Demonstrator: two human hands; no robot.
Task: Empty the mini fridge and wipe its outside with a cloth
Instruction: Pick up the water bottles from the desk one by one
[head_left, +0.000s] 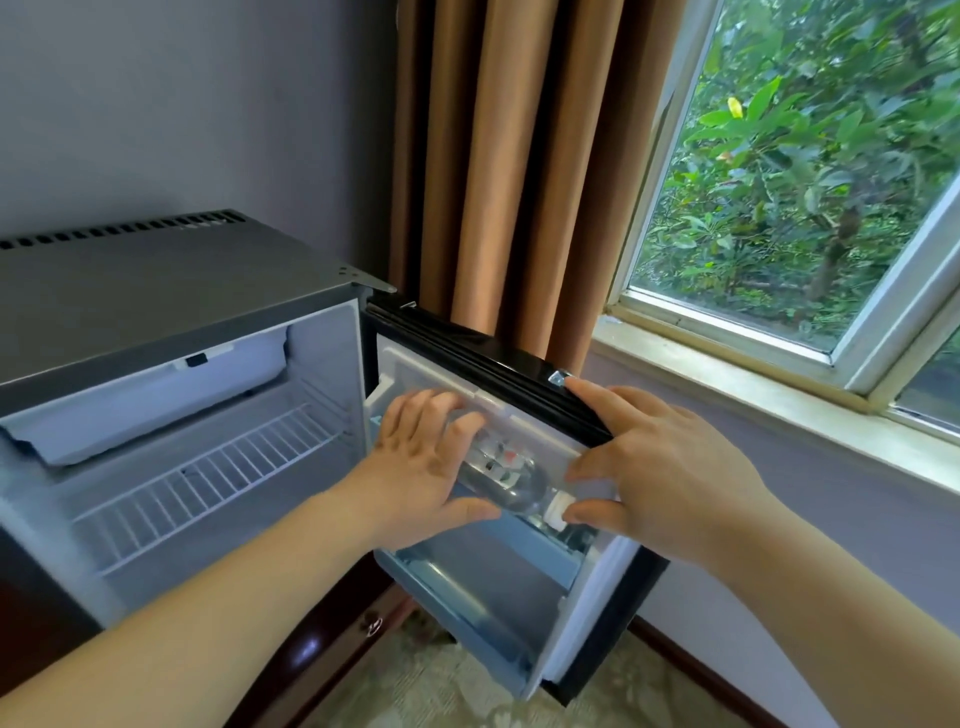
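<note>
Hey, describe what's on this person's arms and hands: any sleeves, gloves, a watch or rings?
Nothing worn shows. The left hand and the right hand are bare, without gloves, and no rings show on the fingers in view. Both forearms are uncovered right to the picture's edge, with no sleeve, watch or bracelet in sight.

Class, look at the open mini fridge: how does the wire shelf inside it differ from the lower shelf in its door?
The wire shelf is an open white grid of thin bars; the lower door shelf is a solid, bluish plastic tray with walls. The wire shelf spans the inside of the fridge; the lower door shelf hangs on the swung-open door. Neither shows anything resting on it.
</note>
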